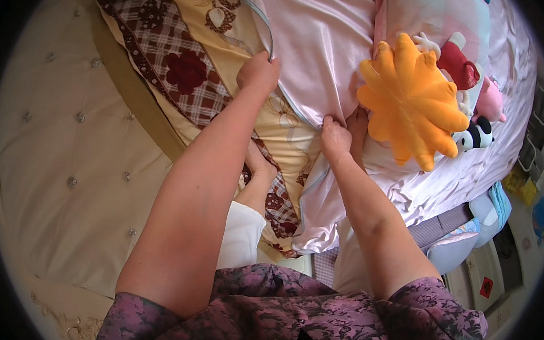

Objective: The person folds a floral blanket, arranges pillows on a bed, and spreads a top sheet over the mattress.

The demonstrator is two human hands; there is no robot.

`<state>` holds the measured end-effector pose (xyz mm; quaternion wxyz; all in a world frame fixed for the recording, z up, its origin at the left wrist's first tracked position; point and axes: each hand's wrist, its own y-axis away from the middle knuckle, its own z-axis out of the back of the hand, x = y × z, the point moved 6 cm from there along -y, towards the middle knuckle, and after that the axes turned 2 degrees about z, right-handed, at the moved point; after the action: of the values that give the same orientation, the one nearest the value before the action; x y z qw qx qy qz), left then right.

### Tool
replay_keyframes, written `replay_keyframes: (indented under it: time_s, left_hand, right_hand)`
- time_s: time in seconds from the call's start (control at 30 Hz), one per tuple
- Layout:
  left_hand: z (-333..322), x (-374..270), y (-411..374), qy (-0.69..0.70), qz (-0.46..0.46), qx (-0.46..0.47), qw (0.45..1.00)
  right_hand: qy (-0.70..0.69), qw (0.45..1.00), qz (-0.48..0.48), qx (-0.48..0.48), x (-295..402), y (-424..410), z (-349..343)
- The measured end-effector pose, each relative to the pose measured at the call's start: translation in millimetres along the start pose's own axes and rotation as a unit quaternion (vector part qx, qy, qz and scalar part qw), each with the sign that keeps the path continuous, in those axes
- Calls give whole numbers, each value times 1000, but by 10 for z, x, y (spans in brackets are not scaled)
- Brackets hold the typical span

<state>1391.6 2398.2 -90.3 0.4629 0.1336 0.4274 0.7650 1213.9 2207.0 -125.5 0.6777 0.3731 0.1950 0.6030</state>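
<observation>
A pink satin bed cover (316,38) with a grey-blue edging stretches out in front of me. My left hand (258,73) is closed around its edge at a raised fold. Closer to me and to the right, my right hand (336,136) pinches another stretch of the same edge, drawing creases into the satin. Under and beside the cover lies a yellow and brown patterned bedspread (289,141) with plaid bands and dark red flowers. My bare left foot (260,168) stands on it. The other foot (358,124) shows partly behind my right wrist.
An orange petal-shaped plush cushion (407,103) lies right of my right hand. Beyond it are a red-and-white plush toy (458,63), a pink toy (490,101), a panda toy (475,134) and a pale pillow (429,9). A tufted headboard (77,148) rises at left.
</observation>
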Motion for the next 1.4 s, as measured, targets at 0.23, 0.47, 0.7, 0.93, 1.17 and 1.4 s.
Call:
replay_keyframes:
  time_s: [0.23, 0.47, 0.7, 0.93, 1.17, 1.4]
  left_hand:
    - [785, 129, 460, -37, -23, -26, 999]
    - [1803, 1072, 981, 102, 32, -63, 992]
    - [2225, 2262, 1529, -123, 87, -118, 981]
    - [2191, 1792, 1029, 70, 119, -72, 988]
    - [2066, 2013, 1072, 188, 185, -62, 963]
    - [2525, 2241, 1211, 362, 205, -140, 899]
  right_hand:
    - [-72, 993, -5, 90, 421, 457, 618]
    - [-149, 962, 141, 182, 1433, 1140, 1081]
    - [-123, 932, 232, 248, 2143, 1345, 785]
    - [-138, 958, 146, 206, 1890, 1291, 871]
    - [-135, 962, 155, 181, 1963, 1341, 716]
    - [-139, 968, 147, 150, 2476, 1340, 854]
